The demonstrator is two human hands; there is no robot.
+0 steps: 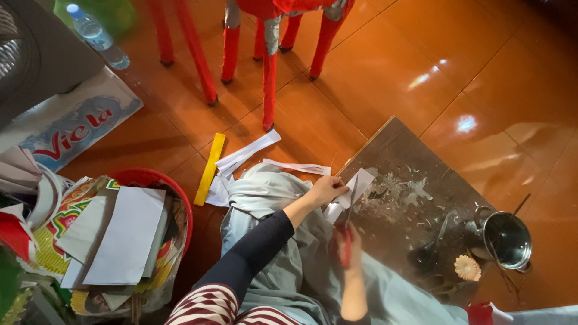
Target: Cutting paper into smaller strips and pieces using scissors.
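Observation:
My left hand [324, 189] pinches a white paper piece [355, 188] over my lap, next to a dark board. My right hand [350, 242] grips red-handled scissors [347, 232] with the blades pointing up into the paper. Both hands sit above grey cloth [265, 191] covering my legs. Several white paper strips [248, 152] lie on the floor beyond my knee, beside a yellow strip [209, 169].
A dark board [409, 156] with paper scraps lies on the orange tile floor, bearing a steel pot [507, 239], a ladle [428, 253] and a small paper flower [468, 268]. A red basin [144, 177] holds papers at left. Red chair legs [269, 78] and a water bottle [96, 34] stand farther off.

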